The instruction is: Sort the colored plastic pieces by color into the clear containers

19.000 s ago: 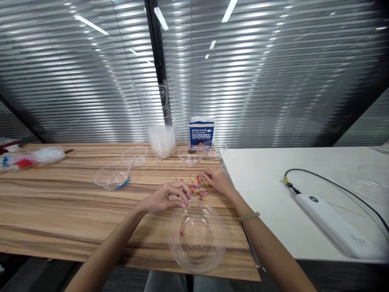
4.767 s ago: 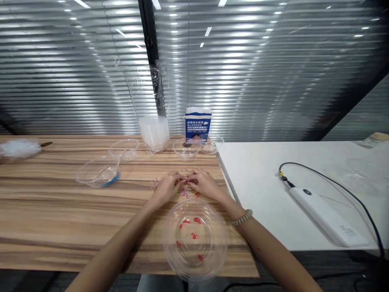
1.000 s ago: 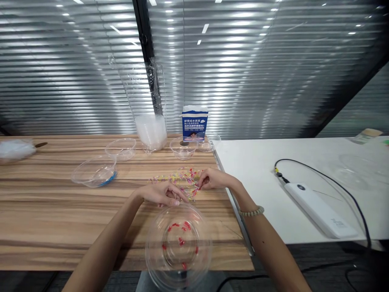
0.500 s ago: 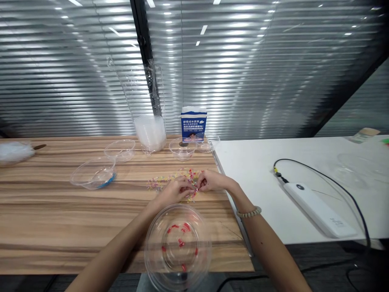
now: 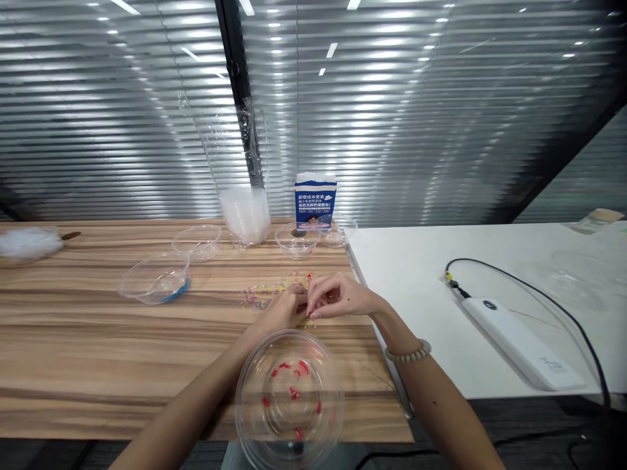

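Note:
My right hand [image 5: 337,297] is bent over the scattered beads, thumb and forefinger pinched on a small red bead [image 5: 309,314]. Close against it, my left hand [image 5: 287,308] has its fingers curled, and the right hand hides its fingertips. What the left fingers hold, if anything, cannot be made out. Loose pink, yellow and clear beads [image 5: 262,294] lie in a thin spread on the wooden table, beside and under both hands. Nearest my body, between my forearms, a round clear plastic bowl [image 5: 245,398] has several small red pieces [image 5: 294,393] in it.
Clear bowls [image 5: 131,282] stand on the wooden table [image 5: 98,346], one with blue pieces [image 5: 176,290]. Behind are a stack of clear bowls [image 5: 245,215] in a plastic bag and a blue packet [image 5: 315,203]. A white power bank [image 5: 522,343] with a black cable lies on the white table [image 5: 411,274].
My right hand has come left and toward me, over the left fingertips, with a red bead now in its pinch. The left hand has hardly moved. The view has shifted slightly.

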Motion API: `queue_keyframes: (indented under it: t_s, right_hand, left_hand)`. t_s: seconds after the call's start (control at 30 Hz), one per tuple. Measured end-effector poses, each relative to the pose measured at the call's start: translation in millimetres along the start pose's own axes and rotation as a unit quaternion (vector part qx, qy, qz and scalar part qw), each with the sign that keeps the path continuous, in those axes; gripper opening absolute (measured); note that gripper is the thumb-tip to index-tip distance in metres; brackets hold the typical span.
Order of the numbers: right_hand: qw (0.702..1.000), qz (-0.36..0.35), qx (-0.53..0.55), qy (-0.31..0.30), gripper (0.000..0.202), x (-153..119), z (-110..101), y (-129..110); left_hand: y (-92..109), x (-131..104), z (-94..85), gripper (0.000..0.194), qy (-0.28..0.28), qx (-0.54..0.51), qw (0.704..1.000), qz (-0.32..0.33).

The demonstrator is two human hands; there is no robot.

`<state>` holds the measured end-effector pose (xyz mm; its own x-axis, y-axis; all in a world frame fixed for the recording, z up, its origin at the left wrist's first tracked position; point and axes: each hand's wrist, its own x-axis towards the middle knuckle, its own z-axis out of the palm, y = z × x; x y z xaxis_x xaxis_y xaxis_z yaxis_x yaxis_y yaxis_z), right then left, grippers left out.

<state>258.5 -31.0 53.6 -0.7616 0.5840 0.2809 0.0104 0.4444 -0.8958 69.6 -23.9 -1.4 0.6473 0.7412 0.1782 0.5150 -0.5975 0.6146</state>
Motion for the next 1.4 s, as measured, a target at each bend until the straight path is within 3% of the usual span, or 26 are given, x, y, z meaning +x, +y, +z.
queue_keyframes:
  t_s: [0.13,0.27,0.37,0.57,0.7,0.8,0.93,1.1,1.17,1.23,1.33,1.4]
  right_hand:
    - [0.999,-0.015,-0.006,-0.039,0.024,2,5,-2]
    - [0.994,0.043,-0.099,-0.005,0.018,0,-6,12]
    - [0.980,0.092,-0.173,-0.040,0.010,-1,-13,29]
    - [0.963,0.154,-0.206,-0.087,0.013,1,-11,47]
    - [0.960,0.153,-0.214,-0.091,0.013,2,-12,48]
    - [0.961,0.149,-0.213,-0.093,0.012,2,-12,48]
    - [0.962,0.166,-0.199,-0.090,0.012,3,-11,45]
    - [0.961,0.185,-0.187,-0.084,0.012,2,-10,41]
    - [0.960,0.184,-0.193,-0.081,0.011,2,-10,42]
    - [0.959,0.182,-0.203,-0.074,0.011,2,-11,43]
    - [0.960,0.166,-0.219,-0.055,0.009,2,-12,47]
    - [0.963,0.151,-0.216,-0.054,0.006,1,-14,52]
  left_hand:
    - [3,-2,-4.9,0.016,0.002,-0.032,0.999,0.036]
    - [-12,4,1.9,0.010,0.015,0.021,0.999,0.020]
    - [-20,6,3.4,0.009,0.015,0.030,0.999,0.006]
    - [-9,1,-22.8,0.006,0.018,-0.041,0.999,-0.027]
    - [6,-7,-53.7,0.019,-0.031,-0.164,0.985,-0.037]
    - [19,-13,-70.7,0.030,-0.110,-0.254,0.961,-0.018]
    - [29,-17,-76.6,0.037,-0.201,-0.281,0.938,0.028]
    - [26,-15,-74.4,0.038,-0.208,-0.277,0.937,0.050]
    - [24,-15,-75.3,0.038,-0.188,-0.286,0.938,0.057]
    - [25,-17,-78.1,0.036,-0.134,-0.293,0.945,0.064]
    - [36,-23,-85.9,0.028,0.033,-0.309,0.946,0.087]
    - [50,-33,-91.0,0.020,0.145,-0.306,0.930,0.142]
